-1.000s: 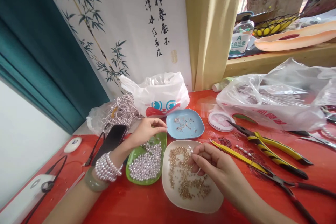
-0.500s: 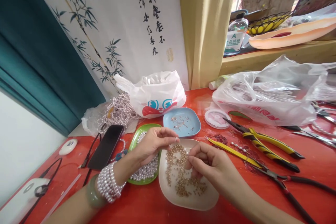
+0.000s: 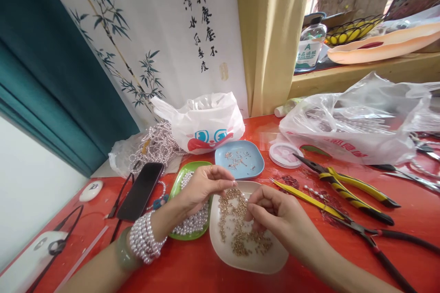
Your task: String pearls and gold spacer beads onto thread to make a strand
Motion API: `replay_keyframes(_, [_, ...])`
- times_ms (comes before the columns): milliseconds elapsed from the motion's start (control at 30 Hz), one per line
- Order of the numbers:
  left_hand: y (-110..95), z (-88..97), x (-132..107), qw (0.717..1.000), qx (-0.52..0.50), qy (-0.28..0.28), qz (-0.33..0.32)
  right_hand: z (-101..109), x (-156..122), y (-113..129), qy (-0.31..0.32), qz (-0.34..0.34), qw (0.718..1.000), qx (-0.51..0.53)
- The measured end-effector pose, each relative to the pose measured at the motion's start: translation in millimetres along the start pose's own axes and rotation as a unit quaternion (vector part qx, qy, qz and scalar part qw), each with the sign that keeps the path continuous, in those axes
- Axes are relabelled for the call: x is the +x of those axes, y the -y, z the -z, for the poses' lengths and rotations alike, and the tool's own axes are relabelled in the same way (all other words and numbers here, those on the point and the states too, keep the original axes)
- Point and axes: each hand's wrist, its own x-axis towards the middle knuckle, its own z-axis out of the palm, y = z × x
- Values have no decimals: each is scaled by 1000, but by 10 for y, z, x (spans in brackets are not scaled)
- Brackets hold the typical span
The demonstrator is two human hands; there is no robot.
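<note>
My left hand is held in a pinch over the upper left rim of a cream plate. A tiny pale bead shows at its fingertips. Over the plate's right side, my right hand has thumb and forefinger pressed together; what lies between them is too small to make out. Small gold beads are scattered over the plate. Silvery pearl beads fill a green tray, partly hidden under my left hand. Strands of pearl beads and a jade-like bangle circle my left wrist.
Behind the plate lies a blue tray with small metal pieces. Yellow tweezers, yellow-black pliers and red-black pliers are on the right. A phone rests left; plastic bags stand at the back beside a spool.
Both hands keep nearly the same pinched poses over the plate. The whole view has shifted very slightly; nothing on the table has visibly moved.
</note>
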Motion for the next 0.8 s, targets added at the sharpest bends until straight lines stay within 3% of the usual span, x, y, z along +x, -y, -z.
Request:
replay_keyframes(333, [-78, 12, -23, 992, 104, 5, -73, 8, -2, -26, 6, -4, 1000, -17])
replay_keyframes(800, [-63, 20, -43, 986, 134, 37, -90, 3, 11, -72, 11, 33, 999, -30])
